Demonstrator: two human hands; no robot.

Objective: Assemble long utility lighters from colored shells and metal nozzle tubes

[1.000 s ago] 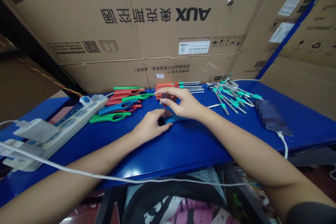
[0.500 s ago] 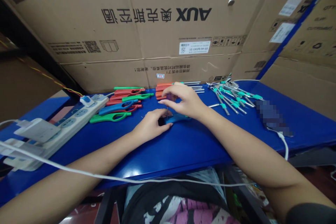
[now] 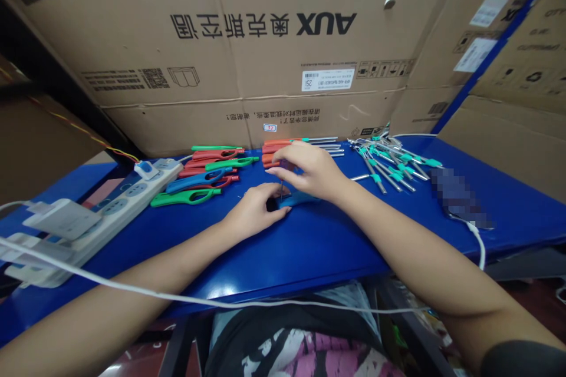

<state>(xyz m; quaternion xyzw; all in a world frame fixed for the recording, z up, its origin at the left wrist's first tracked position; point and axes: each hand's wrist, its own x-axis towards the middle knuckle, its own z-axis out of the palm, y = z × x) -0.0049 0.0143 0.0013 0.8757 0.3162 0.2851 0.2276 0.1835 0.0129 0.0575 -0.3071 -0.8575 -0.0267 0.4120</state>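
My left hand (image 3: 253, 211) rests low on the blue table, its fingers closed around one end of a blue gas lighter (image 3: 301, 198) that lies flat. Above it, my right hand (image 3: 313, 168) pinches an upright screwdriver (image 3: 282, 187), whose thin shaft points down at the lighter beside my left fingertips. The screwdriver's handle is mostly covered by my fingers, and its tip cannot be made out. Just behind my right hand lie several orange-red lighters (image 3: 270, 159) with metal tubes.
Green, red and blue lighter bodies (image 3: 186, 197) lie at the left. Metal tubes with teal parts (image 3: 395, 175) are heaped at the right, near a phone (image 3: 460, 197) on a cable. A power strip (image 3: 117, 206) stands left; cardboard (image 3: 247, 70) walls the back.
My right hand has shifted very slightly, its fingers turning a little on the screwdriver. My left hand and the blue lighter stay where they were.
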